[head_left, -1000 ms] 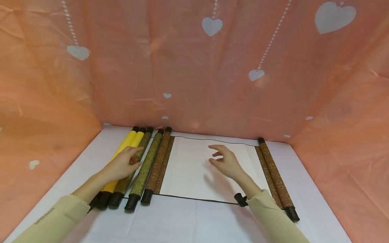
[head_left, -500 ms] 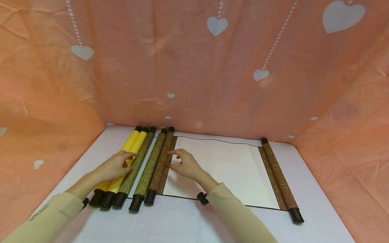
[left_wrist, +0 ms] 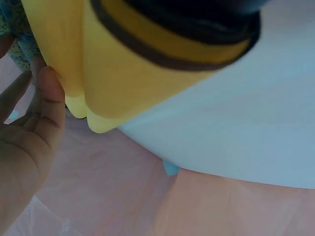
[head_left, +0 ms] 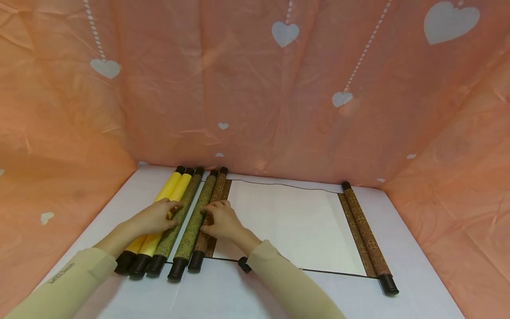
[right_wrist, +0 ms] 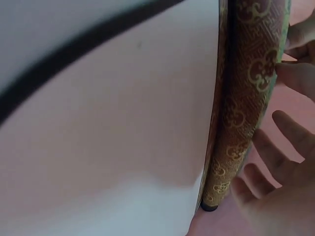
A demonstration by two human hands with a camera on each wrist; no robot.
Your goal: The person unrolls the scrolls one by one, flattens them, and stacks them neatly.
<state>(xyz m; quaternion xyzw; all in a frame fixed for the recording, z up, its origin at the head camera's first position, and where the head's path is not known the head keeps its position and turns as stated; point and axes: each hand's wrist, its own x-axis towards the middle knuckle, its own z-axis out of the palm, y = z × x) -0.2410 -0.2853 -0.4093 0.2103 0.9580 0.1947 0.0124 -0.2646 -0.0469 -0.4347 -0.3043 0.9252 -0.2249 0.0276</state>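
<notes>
Head view: right hand point(head_left: 221, 220) curls its fingers over the brown patterned roller of the open white scroll point(head_left: 208, 214); left hand point(head_left: 153, 218) rests, relaxed, on the yellow rolled scrolls point(head_left: 161, 208). Best rolled evenly, edges kept square.

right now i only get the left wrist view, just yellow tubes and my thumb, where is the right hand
Observer: The right hand rests on the brown patterned roller at the left end of the open scroll.
Operator: is that roller touching the yellow ones
Observer: No. Two green patterned rolled scrolls lie between it and the two yellow rolled scrolls.
Operator: and my left hand, what does it reach besides yellow
Observer: The left hand lies across the yellow pair, with its fingertips at the nearer green scroll.
Operator: how far is the scroll opened
Observer: The white sheet is spread flat across the table to a second brown roller on the right.
</notes>
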